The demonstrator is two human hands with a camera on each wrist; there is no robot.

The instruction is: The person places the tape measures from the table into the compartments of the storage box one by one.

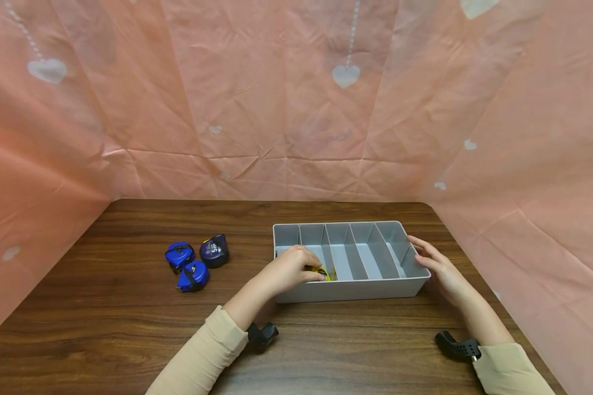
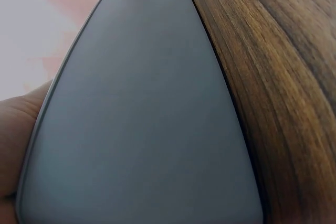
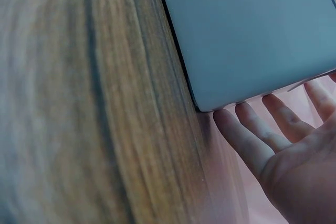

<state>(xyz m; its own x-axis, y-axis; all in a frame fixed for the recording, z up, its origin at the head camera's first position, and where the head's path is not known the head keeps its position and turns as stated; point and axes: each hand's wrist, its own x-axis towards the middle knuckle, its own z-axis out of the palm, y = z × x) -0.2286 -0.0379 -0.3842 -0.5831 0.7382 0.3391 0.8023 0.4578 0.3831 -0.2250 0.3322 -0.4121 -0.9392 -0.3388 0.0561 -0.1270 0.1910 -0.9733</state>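
A grey tray (image 1: 351, 291) with thin dividers stands on the wooden table. My left hand (image 1: 291, 270) reaches down into its left part, thumb and fingers pinching a small yellow-and-black object (image 1: 328, 277). Most of that object is hidden behind the hand. In the left wrist view, the tray's front wall (image 2: 142, 103) covers nearly all of the hand. At the tray's right end, my right hand (image 1: 442, 274) rests with extended fingers against the wall. The right wrist view shows these fingertips (image 3: 223, 119) touching the end wall near its bottom corner.
Left of the tray lie two blue tape measures (image 1: 179, 254) with black straps, close together. A dark tape measure (image 1: 214, 252) marked 5m is beside them. Pink cloth (image 1: 277, 109) with white hearts hangs around the table (image 1: 104, 307) at the back and sides.
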